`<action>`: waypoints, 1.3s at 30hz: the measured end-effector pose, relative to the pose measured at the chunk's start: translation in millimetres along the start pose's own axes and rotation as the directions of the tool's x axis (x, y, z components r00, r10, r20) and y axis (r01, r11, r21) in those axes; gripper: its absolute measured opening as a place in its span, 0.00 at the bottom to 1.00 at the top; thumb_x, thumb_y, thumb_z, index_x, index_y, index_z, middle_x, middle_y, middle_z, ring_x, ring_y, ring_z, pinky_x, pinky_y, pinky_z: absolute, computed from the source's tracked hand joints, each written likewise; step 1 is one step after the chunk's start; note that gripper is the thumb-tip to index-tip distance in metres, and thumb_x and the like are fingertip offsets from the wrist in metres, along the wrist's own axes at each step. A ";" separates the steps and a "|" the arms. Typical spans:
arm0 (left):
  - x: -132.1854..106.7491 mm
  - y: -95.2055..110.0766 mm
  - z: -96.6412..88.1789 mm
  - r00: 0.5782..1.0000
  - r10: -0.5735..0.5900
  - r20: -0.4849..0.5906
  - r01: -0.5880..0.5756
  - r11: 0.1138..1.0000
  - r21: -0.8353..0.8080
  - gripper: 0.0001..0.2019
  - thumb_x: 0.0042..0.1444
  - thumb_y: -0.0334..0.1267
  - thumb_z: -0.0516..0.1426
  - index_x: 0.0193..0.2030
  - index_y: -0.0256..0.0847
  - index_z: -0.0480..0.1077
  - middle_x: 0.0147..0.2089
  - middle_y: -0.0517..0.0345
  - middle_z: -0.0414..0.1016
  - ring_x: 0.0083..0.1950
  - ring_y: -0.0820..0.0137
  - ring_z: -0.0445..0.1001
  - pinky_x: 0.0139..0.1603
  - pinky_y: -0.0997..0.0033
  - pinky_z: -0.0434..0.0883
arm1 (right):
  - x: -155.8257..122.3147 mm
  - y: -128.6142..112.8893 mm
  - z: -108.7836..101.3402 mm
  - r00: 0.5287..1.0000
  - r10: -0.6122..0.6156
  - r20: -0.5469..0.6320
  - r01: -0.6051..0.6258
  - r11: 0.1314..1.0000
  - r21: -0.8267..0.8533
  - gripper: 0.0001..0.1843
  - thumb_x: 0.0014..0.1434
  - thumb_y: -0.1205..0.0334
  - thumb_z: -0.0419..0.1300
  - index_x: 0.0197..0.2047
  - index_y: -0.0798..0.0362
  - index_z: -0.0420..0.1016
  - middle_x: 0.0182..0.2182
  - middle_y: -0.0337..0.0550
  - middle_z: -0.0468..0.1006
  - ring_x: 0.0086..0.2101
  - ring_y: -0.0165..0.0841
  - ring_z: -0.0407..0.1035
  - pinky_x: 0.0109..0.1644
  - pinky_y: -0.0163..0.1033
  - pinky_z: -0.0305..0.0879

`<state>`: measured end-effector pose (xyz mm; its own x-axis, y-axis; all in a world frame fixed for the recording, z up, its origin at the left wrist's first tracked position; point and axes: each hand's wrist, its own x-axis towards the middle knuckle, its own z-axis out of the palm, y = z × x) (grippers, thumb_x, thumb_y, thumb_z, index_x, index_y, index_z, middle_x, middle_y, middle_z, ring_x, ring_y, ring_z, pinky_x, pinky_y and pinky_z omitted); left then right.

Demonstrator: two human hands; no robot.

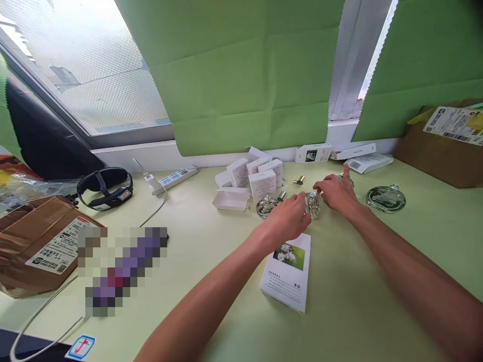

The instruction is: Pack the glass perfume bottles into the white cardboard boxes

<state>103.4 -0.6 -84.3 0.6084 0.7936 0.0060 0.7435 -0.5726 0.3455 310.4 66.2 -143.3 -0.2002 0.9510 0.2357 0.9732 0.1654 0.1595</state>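
Observation:
My left hand is closed at the side of a small clear glass bottle standing on the table; part of the grip is hidden behind the hand. Just to the right, my right hand has its thumb and a raised finger spread apart. Behind that hand, glass with a gold-coloured part shows only in part. Another glass bottle lies left of my left hand, beside a shiny cap. Below my left wrist lies a white box with a picture of white flowers.
Several small white boxes stand by the wall, near a gold cap. At right are a round glass bottle, white cartons and a cardboard box. A power strip, headset and brown parcel occupy the left.

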 end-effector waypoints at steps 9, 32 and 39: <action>9.1 -7.5 22.0 0.991 0.104 -0.086 -0.119 0.973 -0.196 0.36 0.63 0.32 0.48 0.74 0.37 0.34 0.73 0.39 0.53 0.57 0.58 0.74 0.58 0.55 0.69 | 4.4 17.9 -9.9 0.999 -0.014 0.050 0.013 1.000 0.022 0.29 0.50 0.79 0.52 0.50 0.46 0.79 0.46 0.42 0.83 0.56 0.42 0.68 0.68 0.62 0.36; 7.5 -5.6 13.1 0.997 0.063 -0.036 -0.066 0.995 -0.082 0.35 0.63 0.31 0.48 0.73 0.37 0.35 0.69 0.41 0.61 0.60 0.53 0.71 0.51 0.56 0.71 | 3.4 17.1 -2.5 0.993 0.037 0.112 -0.044 0.997 0.066 0.25 0.49 0.80 0.54 0.43 0.46 0.81 0.34 0.40 0.83 0.52 0.44 0.68 0.68 0.65 0.35; 8.6 -8.5 11.6 0.994 0.080 -0.072 -0.083 0.996 -0.038 0.32 0.62 0.32 0.51 0.71 0.37 0.43 0.63 0.43 0.67 0.47 0.59 0.76 0.43 0.61 0.72 | 3.3 27.7 1.7 0.994 0.023 0.105 -0.031 0.997 0.072 0.27 0.48 0.78 0.53 0.45 0.45 0.80 0.41 0.41 0.83 0.54 0.46 0.66 0.67 0.67 0.34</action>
<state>105.5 8.8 -98.1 0.6446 0.7578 0.1017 0.6789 -0.6284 0.3796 336.9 74.3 -139.8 -0.1649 0.9767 0.1373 0.9845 0.1545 0.0832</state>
